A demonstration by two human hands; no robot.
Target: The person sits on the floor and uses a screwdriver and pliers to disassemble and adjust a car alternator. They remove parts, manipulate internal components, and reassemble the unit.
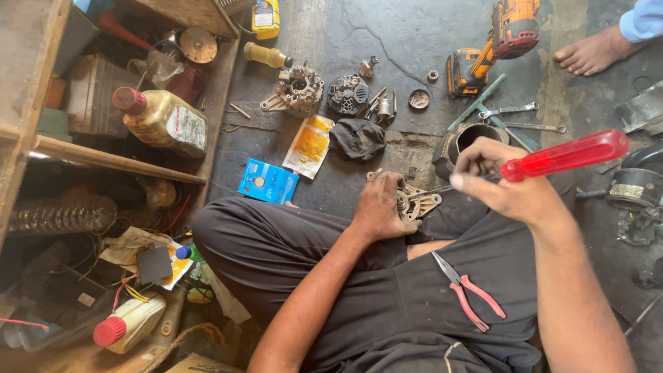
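The left hand (378, 207) is pressing down on the small metal part (416, 202) on the floor, while the right hand (501, 181) is gripping the red screwdriver (563, 156), its long shaft pointing left at that part.

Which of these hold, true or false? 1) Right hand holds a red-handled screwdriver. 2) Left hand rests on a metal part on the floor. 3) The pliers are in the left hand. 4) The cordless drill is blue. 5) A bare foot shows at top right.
1) True: the right hand grips the red-handled screwdriver.
2) True: the left hand presses on the metal part.
3) False: the red-handled pliers lie on the person's lap, in neither hand.
4) False: the cordless drill on the floor is orange and black.
5) True: another person's bare foot is there.
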